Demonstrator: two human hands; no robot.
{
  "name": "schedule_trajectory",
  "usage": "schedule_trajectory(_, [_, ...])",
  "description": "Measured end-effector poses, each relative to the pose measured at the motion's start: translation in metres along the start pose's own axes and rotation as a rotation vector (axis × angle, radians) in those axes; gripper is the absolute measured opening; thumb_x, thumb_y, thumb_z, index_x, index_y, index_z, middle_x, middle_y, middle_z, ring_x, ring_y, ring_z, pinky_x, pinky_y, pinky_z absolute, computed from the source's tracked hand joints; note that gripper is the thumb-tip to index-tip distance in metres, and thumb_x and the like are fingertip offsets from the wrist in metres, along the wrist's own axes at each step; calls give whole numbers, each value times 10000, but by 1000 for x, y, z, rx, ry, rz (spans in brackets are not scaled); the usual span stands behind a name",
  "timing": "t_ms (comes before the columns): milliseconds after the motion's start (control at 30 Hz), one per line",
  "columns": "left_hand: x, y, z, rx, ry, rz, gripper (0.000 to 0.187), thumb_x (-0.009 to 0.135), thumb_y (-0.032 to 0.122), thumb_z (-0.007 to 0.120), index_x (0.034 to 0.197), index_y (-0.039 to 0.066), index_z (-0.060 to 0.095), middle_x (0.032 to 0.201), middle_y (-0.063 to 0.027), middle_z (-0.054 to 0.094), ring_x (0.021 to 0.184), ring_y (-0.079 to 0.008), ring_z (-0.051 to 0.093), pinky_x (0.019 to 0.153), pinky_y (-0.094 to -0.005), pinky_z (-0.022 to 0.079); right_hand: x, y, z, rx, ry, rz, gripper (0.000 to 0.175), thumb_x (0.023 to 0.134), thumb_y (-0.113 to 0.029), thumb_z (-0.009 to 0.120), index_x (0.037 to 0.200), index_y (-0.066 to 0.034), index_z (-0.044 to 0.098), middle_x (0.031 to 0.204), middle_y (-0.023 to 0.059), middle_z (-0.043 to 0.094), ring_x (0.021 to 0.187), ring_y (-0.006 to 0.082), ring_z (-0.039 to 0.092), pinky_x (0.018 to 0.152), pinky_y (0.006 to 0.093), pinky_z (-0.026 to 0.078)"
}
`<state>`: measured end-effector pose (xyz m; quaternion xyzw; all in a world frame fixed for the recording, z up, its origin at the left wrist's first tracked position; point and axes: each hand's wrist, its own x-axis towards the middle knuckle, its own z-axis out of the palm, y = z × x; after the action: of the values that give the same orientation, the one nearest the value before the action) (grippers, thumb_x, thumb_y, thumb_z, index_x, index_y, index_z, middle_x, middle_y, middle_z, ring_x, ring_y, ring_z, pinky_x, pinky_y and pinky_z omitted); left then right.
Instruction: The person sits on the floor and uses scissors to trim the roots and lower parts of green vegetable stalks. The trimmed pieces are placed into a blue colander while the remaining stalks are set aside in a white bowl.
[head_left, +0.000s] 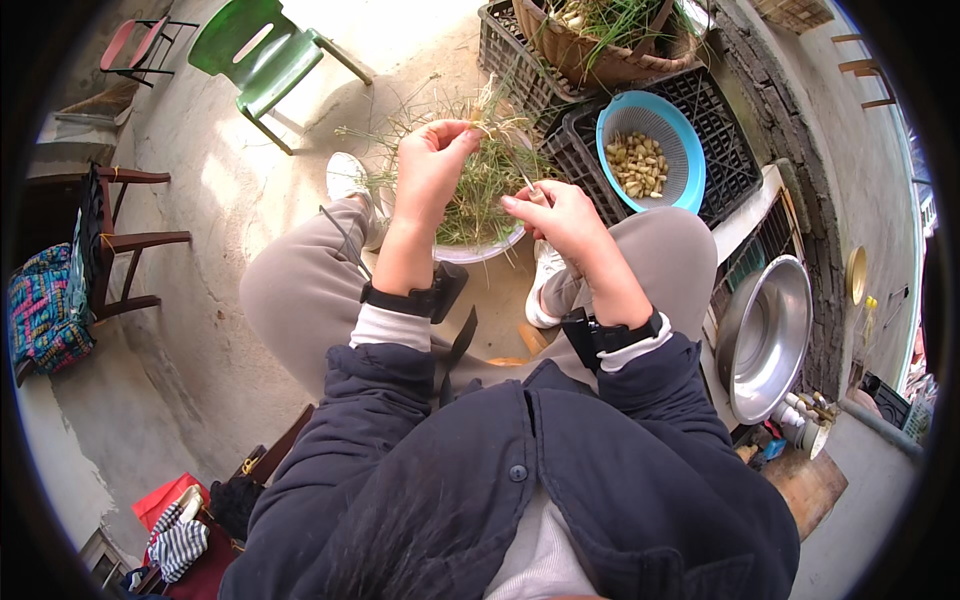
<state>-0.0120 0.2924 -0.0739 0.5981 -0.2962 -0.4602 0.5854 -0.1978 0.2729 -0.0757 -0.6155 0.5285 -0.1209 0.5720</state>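
My left hand pinches a plant, likely an allium, between thumb and fingers; its pale, stringy roots stick out to the right. In my right hand is a small knife, gripped by its light handle, with the thin blade pointing up towards the roots. Below both hands, between my feet, stands a pale basin heaped with cut green stalks. A blue colander to the right holds pale trimmed bulbs.
Black plastic crates carry the colander and a wicker basket of unworked green plants. A steel basin leans at my right. A green chair stands ahead on the left, a wooden chair farther left.
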Motion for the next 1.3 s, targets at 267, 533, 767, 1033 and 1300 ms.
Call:
schedule_trajectory(267, [-1, 2, -1, 51, -27, 24, 172, 859, 90, 653, 991, -21, 647, 807, -9, 637, 627, -21, 474, 546, -162, 356, 1, 1, -1, -88, 6, -48, 421, 772, -355, 740, 923, 27, 647, 734, 41, 619, 639, 101, 549, 603, 258, 457])
schedule_trajectory(533, [2, -1, -4, 34, -19, -2, 184, 862, 92, 649, 1006, -22, 640, 817, -21, 644, 634, -25, 500, 554, -158, 372, -3, -3, -3, -105, 13, -28, 465, 741, -411, 731, 814, 40, 650, 686, 92, 630, 629, 151, 573, 611, 314, 470])
schedule_trajectory(767, [9, -7, -14, 131, 43, 20, 166, 872, 124, 653, 965, -12, 677, 777, -5, 644, 628, -19, 504, 520, -149, 346, 4, 2, 1, 106, -167, 162, 465, 774, -418, 717, 824, 39, 650, 729, 71, 634, 671, 133, 567, 619, 291, 459])
schedule_trajectory(1033, [10, -9, -20, 115, -65, 67, 160, 852, 99, 658, 935, -37, 681, 782, -33, 674, 707, -61, 573, 651, -201, 434, -3, -3, -2, -71, -87, 15, 410, 785, -390, 713, 904, -9, 623, 742, -3, 563, 684, 78, 482, 628, 234, 404])
schedule_trajectory(1300, [6, 1, -21, 104, -242, -28, 129, 845, 75, 651, 898, -42, 667, 812, -58, 687, 757, -83, 616, 716, -205, 461, -6, -11, -4, -110, -41, -2, 492, 744, -419, 730, 878, 38, 608, 815, 137, 645, 753, 188, 606, 717, 331, 485])
